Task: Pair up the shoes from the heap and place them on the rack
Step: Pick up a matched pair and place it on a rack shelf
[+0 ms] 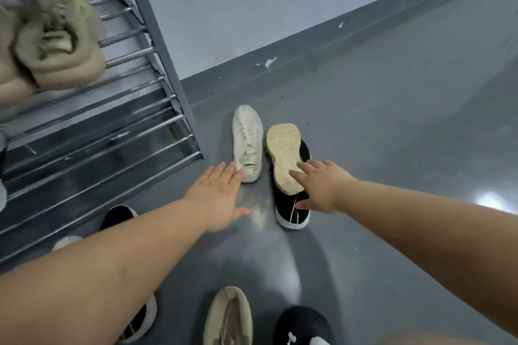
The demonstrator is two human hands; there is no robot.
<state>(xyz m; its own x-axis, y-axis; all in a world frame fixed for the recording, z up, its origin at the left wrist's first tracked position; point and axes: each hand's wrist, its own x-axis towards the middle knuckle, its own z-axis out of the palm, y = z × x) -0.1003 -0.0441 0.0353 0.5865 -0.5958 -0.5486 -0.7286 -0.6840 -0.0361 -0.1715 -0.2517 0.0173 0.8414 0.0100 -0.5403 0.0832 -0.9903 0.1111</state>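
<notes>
Reaching out over the grey floor [392, 148] with both bare arms. Left hand [217, 196] lying flat and open, fingers straight and spread, fingertips touching the heel of the white shoe [248, 143], gripping nothing. White shoe standing upright on the floor, just beside the lower right corner post of the rack [157, 36]. Right hand [322, 186] spreading wide, fingers resting on the heel end of the upturned shoe [284, 158], thumb reaching down toward the black shoe [291, 210]; not closing round either. Upturned shoe lying sole up, tan tread showing, partly on top of the black shoe, just right of the white shoe. Black shoe lying on the floor beneath, white sole edge and thin green stripes showing. Beige shoes [56, 39] sitting on the rack's upper bars at the left edge, blurred. Another black shoe [117, 216] peeking out by the rack's front edge, partly hidden behind the left forearm. Beige shoe [228, 316] and a black shoe with a white logo [301, 328] lying at the bottom edge of view, well apart from the hands.
</notes>
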